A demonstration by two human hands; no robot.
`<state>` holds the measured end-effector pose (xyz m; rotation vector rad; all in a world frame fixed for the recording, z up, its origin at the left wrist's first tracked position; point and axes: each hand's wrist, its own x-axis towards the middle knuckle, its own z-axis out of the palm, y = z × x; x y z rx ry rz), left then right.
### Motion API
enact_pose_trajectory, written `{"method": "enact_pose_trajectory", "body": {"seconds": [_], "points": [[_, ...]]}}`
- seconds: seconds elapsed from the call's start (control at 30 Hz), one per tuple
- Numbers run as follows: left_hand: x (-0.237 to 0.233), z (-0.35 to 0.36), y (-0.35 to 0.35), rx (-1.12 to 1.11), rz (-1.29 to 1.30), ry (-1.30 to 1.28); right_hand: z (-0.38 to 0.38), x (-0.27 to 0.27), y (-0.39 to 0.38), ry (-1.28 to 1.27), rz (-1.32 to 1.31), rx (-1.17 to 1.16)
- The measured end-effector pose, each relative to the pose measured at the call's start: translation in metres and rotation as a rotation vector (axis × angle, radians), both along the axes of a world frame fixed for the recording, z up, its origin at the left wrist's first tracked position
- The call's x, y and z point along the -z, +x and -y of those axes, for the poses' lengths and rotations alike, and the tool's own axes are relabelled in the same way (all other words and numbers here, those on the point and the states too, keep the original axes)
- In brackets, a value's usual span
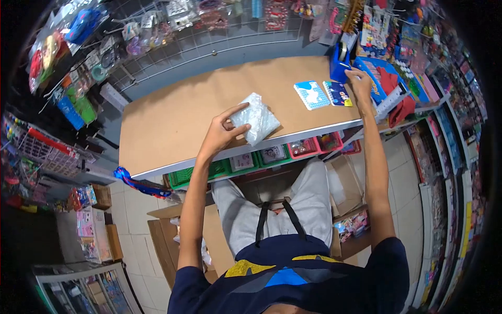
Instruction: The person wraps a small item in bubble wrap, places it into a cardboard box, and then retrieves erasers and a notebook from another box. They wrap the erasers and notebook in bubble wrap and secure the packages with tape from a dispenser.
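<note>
On the brown tabletop (178,115), my left hand (224,131) grips a small package in clear bubble wrap (256,121), thumb on the near side and fingers over its upper left part. My right hand (360,89) is at the front end of a blue tape dispenser (339,68), with thumb and fingertips pinched at its cutting edge. The tape itself is too small to see well there. Left of that hand lie two small spiral notebooks, a light blue one (311,95) and a dark blue one (341,94).
A blue tray (374,76) with bottles and a red cloth (401,111) stands right of the dispenser. Green baskets (217,168) and pink baskets (304,147) sit under the table edge. Packaged goods hang on a wire grid (214,52). Open cardboard boxes (163,238) flank my legs.
</note>
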<state>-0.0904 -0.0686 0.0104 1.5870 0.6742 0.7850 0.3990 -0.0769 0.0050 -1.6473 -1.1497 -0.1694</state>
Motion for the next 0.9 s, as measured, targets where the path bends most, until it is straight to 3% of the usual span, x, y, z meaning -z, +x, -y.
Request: {"method": "enact_pose_trajectory", "body": {"seconds": [0.07, 0.1, 0.2, 0.23, 0.37, 0.57, 0.67, 0.9], "points": [[0.004, -0.003, 0.002, 0.009, 0.057, -0.031, 0.015, -0.006, -0.014, 0.077, -0.097, 0.000], [0.006, -0.003, 0.003, -0.003, 0.073, -0.001, 0.030, -0.026, -0.045, 0.061, 0.005, 0.066], [0.007, -0.002, 0.004, -0.009, 0.049, 0.010, 0.039, -0.028, -0.084, -0.004, -0.506, -0.353], [0.007, -0.001, 0.005, -0.012, 0.051, 0.020, 0.049, -0.040, -0.115, -0.031, -0.558, -0.462], [0.004, 0.000, 0.006, -0.023, 0.039, 0.048, 0.069, -0.056, -0.191, -0.395, -0.480, -0.711], [0.008, -0.001, 0.006, -0.036, 0.077, 0.082, 0.062, -0.061, -0.231, -0.617, -0.474, -1.063], [0.010, -0.002, 0.006, -0.031, 0.099, 0.100, 0.051, -0.053, -0.243, -0.538, -0.422, -1.081], [0.009, -0.001, 0.005, -0.001, 0.141, 0.056, 0.029, -0.061, -0.262, -0.739, -0.402, -1.001]]}}
